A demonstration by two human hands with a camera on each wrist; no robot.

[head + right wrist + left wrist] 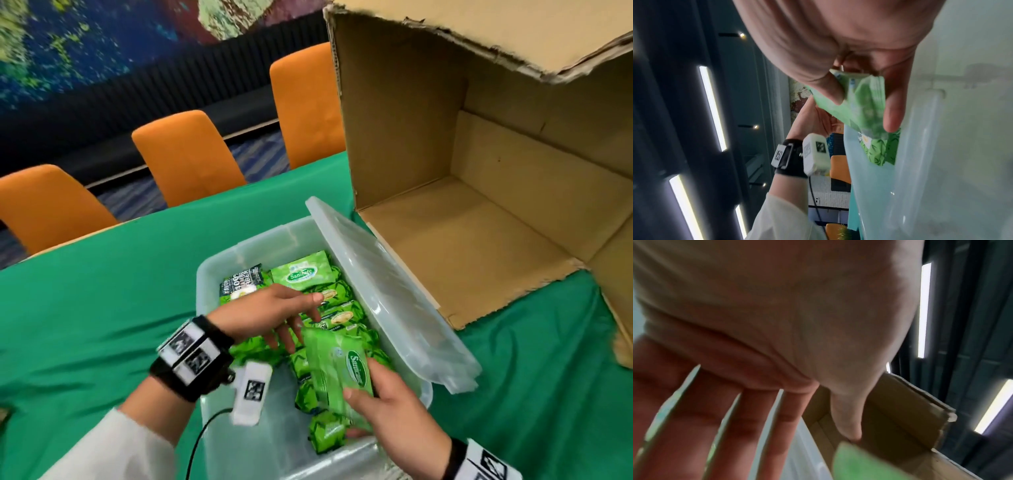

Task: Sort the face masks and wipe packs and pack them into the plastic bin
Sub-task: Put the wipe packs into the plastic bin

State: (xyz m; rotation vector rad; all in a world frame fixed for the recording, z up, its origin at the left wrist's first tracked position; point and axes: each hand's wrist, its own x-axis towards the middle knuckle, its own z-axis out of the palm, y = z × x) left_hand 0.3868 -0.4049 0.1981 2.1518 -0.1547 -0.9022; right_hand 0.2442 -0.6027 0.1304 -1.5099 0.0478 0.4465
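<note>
- right hand pinching a green wipe pack over the plastic bin.
- left hand spread above packs inside, holding nothing.

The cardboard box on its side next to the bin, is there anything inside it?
No, the cardboard box shows only bare brown walls and floor in the head view.

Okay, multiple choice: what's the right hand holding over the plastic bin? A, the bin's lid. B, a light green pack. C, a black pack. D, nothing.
B: the right hand grips a light green pack between thumb and fingers above the plastic bin, while the lid leans untouched against the bin's right side.
</note>
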